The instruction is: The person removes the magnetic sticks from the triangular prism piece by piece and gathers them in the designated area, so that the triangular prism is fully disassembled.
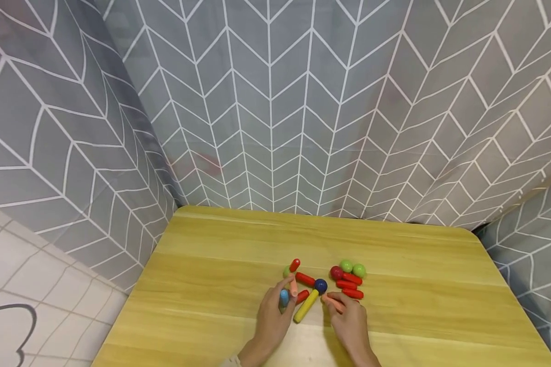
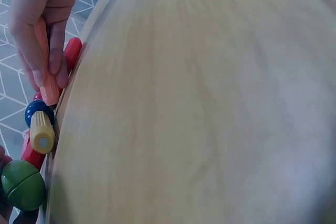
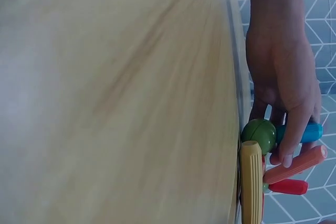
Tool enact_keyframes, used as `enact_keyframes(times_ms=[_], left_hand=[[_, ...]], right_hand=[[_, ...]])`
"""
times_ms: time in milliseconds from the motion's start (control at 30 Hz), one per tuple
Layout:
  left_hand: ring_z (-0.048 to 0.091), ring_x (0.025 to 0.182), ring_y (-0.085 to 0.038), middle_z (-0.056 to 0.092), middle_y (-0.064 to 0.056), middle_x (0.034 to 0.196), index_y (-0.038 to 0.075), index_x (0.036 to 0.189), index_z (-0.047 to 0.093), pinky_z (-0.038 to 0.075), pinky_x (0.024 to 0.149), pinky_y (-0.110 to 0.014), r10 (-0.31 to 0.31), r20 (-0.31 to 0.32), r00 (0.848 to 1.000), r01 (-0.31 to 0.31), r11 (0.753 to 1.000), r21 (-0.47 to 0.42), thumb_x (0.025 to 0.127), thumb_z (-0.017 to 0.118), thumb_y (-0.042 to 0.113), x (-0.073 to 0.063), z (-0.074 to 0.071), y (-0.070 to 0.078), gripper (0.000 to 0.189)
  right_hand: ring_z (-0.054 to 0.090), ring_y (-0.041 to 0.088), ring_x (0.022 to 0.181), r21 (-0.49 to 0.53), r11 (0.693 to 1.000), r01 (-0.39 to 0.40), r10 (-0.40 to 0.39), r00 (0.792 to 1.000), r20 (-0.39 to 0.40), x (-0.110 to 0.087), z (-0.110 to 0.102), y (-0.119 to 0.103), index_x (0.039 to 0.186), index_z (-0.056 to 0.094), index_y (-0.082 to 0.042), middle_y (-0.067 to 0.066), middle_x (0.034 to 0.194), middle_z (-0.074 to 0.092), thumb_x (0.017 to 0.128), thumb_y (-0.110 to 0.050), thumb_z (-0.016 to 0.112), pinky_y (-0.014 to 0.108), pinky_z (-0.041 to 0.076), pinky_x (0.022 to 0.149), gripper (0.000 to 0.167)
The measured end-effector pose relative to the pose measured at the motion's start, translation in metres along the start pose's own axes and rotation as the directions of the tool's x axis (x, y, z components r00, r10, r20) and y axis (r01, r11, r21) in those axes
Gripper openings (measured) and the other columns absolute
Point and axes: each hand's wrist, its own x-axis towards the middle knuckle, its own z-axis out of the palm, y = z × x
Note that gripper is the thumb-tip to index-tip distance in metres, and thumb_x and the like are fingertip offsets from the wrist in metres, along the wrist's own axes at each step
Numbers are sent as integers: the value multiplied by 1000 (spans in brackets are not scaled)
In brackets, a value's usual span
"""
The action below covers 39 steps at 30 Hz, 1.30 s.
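Observation:
My left hand (image 1: 272, 312) grips a magnetic rod-and-ball structure, with thumb and index finger about its orange rod (image 1: 294, 287). Next to the thumb is the light blue rod (image 1: 284, 297); a green ball (image 3: 259, 134) sits by the fingers in the right wrist view. Red rods (image 1: 305, 279) and a yellow rod (image 1: 305, 306) slant toward a dark blue ball (image 1: 320, 286). Between thumb and fingers my right hand (image 1: 351, 322) pinches another orange rod (image 1: 334, 305), its tip close to the dark blue ball. A silver disc shows in the yellow rod's end (image 2: 43, 142).
Right of the structure lie several loose red rods (image 1: 346, 285), a dark red ball (image 1: 336, 272) and two green balls (image 1: 359, 270). The wood-grain table (image 1: 422, 285) has its back edge against a grey patterned curtain (image 1: 284, 127).

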Motion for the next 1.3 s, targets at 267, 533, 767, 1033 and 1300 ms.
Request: enact_keyframes(times_ms=[267, 533, 767, 1033, 1300], left_hand=[[51, 85, -5, 67, 5, 102, 30, 140, 56, 42, 71, -19, 2, 22, 1000, -2, 1000, -13, 95, 70, 18, -1, 0, 0, 49], [54, 88, -6, 66, 4, 102, 32, 140, 55, 46, 73, -21, -10, 31, 999, 10, 1000, -17, 94, 70, 16, 0, 1, 0, 51], [45, 81, -4, 65, 6, 99, 29, 140, 56, 39, 66, -17, -6, 20, 1000, 6, 1000, -18, 95, 69, 20, 0, 1, 0, 48], [46, 82, -3, 63, 6, 97, 27, 142, 55, 40, 69, -17, 13, 20, 1000, -12, 999, -45, 94, 70, 16, 0, 0, 0, 51], [56, 89, -8, 66, 4, 102, 29, 140, 56, 48, 75, -22, -14, 11, 1000, 14, 1000, -18, 92, 71, 13, -1, 0, 1, 53]], right_hand=[[76, 17, 89, 58, 998, -36, 36, 999, -7, -3, -3, 4, 101, 78, -8, 8, 98, 79, 88, -9, 75, 17, 55, 68, 14], [64, 1, 90, 142, 985, -97, 102, 994, -26, -8, -25, 16, 119, 73, -9, 16, 116, 74, 94, -10, 68, 16, 51, 71, 25], [61, -7, 89, 282, 942, -184, 194, 981, -8, -11, -41, 29, 123, 67, -6, 16, 125, 69, 94, -28, 71, 15, 52, 75, 37], [60, 2, 91, 291, 906, -308, 285, 951, 117, -9, -50, 38, 121, 70, -6, 13, 125, 69, 86, -28, 80, 18, 54, 74, 43], [62, 11, 95, 297, 861, -413, 331, 898, 291, -6, -61, 52, 130, 64, -3, 4, 110, 73, 89, -27, 76, 22, 53, 76, 49]])
